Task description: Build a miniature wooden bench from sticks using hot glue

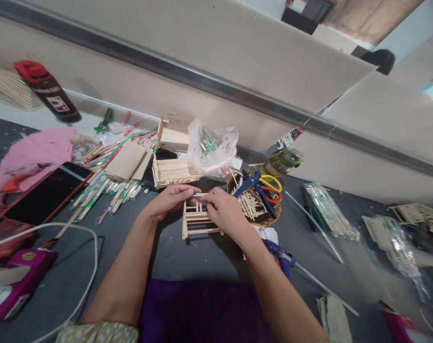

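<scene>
Left hand (171, 199) comes in over the dark grey worktop (202, 257), fingers pinched together on a thin pale wooden stick (198, 195) at the top of a small pale frame built of wooden sticks (197, 220), which stands on the worktop right between both hands. Far left, a black tube with a red cap (46, 89) leans at the wall; it carries a white label and lettering, too blurred to read. Below it lies a pink cloth (41, 147), then a dark-screened tablet (46, 193) and a white cable (89, 267) looping across the surface. Moving along, a scatter of chopsticks in green-and-white printed paper sleeves (102, 188), print illegible, and an open box of pale wooden sticks (173, 171) just behind the frame, with a crumpled clear plastic bag (212, 150) beside it. Right hand (225, 212) now: fingertips closed on the same stick's other end, palm resting against the frame's right side. Just beyond it, a woven basket (270, 220) holds cut sticks, blue-handled pliers (250, 183) and yellow-and-red scissors (272, 188). Further right, a clear packet of sticks (329, 209).
</scene>
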Demonstrator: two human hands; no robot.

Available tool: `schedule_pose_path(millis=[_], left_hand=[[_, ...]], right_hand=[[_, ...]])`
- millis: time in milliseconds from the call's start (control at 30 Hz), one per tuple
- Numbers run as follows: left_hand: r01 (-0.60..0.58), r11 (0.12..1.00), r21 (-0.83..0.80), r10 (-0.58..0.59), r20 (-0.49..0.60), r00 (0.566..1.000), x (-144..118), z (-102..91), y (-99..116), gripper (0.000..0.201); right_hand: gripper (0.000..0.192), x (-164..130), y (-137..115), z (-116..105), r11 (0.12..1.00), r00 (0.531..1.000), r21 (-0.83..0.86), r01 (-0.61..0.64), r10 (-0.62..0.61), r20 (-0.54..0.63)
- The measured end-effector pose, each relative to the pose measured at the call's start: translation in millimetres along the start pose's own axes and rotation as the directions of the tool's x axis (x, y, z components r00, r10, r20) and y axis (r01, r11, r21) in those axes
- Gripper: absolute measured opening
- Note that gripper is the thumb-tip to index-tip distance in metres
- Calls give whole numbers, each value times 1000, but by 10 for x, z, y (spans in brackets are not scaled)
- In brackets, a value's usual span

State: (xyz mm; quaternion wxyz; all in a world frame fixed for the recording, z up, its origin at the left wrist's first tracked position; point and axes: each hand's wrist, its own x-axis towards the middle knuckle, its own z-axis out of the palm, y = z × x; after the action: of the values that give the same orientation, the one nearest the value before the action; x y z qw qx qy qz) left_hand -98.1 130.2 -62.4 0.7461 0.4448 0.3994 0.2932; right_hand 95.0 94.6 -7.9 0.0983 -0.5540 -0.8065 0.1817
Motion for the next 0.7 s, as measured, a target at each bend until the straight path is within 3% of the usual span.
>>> schedule_pose_path(millis=[700], left_hand=[[-7, 1000, 5, 7, 10, 1000, 12, -16, -21, 55]], right_hand=[[30, -5, 15, 9, 1000, 1000, 25, -3, 3, 0]])
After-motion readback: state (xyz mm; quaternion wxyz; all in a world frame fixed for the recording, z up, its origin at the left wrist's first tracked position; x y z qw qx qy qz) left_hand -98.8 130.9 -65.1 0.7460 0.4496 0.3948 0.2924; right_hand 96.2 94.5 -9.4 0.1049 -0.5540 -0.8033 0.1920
